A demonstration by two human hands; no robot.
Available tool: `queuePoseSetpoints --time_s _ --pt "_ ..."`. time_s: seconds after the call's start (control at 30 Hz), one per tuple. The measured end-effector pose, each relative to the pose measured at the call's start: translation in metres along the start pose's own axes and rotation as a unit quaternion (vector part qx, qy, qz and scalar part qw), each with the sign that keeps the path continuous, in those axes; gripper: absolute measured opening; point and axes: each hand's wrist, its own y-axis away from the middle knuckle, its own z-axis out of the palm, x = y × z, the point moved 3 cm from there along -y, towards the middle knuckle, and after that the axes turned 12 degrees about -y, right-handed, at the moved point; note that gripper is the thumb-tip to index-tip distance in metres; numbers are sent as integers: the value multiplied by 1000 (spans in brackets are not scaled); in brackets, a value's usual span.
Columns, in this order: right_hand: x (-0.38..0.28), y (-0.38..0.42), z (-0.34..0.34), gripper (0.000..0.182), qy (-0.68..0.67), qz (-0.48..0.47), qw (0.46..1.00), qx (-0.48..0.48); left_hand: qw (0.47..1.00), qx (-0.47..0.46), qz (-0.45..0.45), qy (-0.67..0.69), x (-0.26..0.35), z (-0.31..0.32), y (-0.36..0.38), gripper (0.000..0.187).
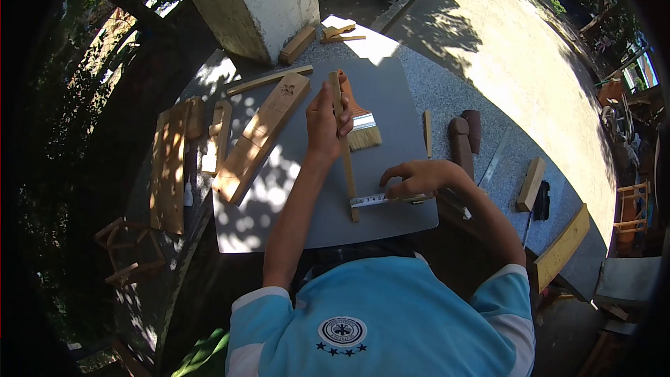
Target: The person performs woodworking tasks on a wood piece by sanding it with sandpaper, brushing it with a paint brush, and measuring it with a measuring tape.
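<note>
My left hand (326,122) is wrapped round a thin wooden stick (347,164), which runs down the grey board (279,227) toward me. Across the stick's lower part lies the end of a metal rule or tape (368,200) with printed numbers. Over that rule is my right hand (419,179), thumb and index finger apart; its other fingers are partly hidden, and whether they touch the rule I cannot tell. Just right of my left hand a brush (363,126) with an orange handle and pale bristles lies on the board.
Left on the board rests a thick wooden beam (262,136), with planks (169,167) beyond it. Brown rounded pieces (460,141), a wood block (532,185) and a yellowish strip (562,248) are at the right. A pillar (255,7) stands behind the table.
</note>
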Motion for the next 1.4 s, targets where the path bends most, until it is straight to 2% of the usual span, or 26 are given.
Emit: queuePoseSetpoints --time_s 0.1,0.3,0.5,0.6,0.73,0.9,1.03,1.23,1.4 --pt "-28 13 0 56 -4 64 998 -7 1000 4 7 12 1 -1 0 37" --pt "-26 -8 11 59 -10 9 1000 11 1000 7 11 6 3 -2 -2 39" --pt "-33 -20 15 52 27 -25 999 34 1000 5 7 13 0 -3 -3 40" --pt "-41 -19 18 49 14 -4 1000 23 1000 4 9 14 1 -3 -3 40" --pt "-35 -23 20 48 -35 -24 999 6 1000 -2 14 22 0 -4 -3 42" --pt "-32 -22 20 48 -47 -17 999 17 998 -14 6 55 0 -3 -2 33" --pt "-29 -22 18 46 -21 -67 997 37 995 -57 5 84 0 -1 -1 35" --pt "-30 -16 15 41 -51 -88 991 91 996 -64 33 62 3 -4 4 38" --pt "-28 -11 13 38 -84 -99 983 127 998 -17 64 22 1 -1 7 43"
